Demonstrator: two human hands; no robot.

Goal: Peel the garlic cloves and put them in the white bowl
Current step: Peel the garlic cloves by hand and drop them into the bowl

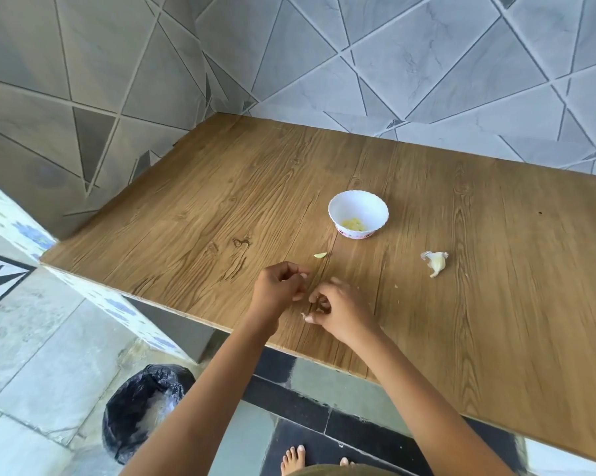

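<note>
Your garlic clove (305,317) shows only as a pale tip pinched in your curled right hand (341,312), above the front edge of the table (221,201); your left hand (279,288) curls just beside, its hold unclear. Farther back, yellowish peeled cloves (353,224) lie in the white bowl (358,201).

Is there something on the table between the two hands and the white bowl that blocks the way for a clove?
Nothing visible blocks it. Only a small pale piece lies on the wooden table between the left hand and the white bowl, low enough to pass over. The garlic bulb remnant lies off to the right.
</note>
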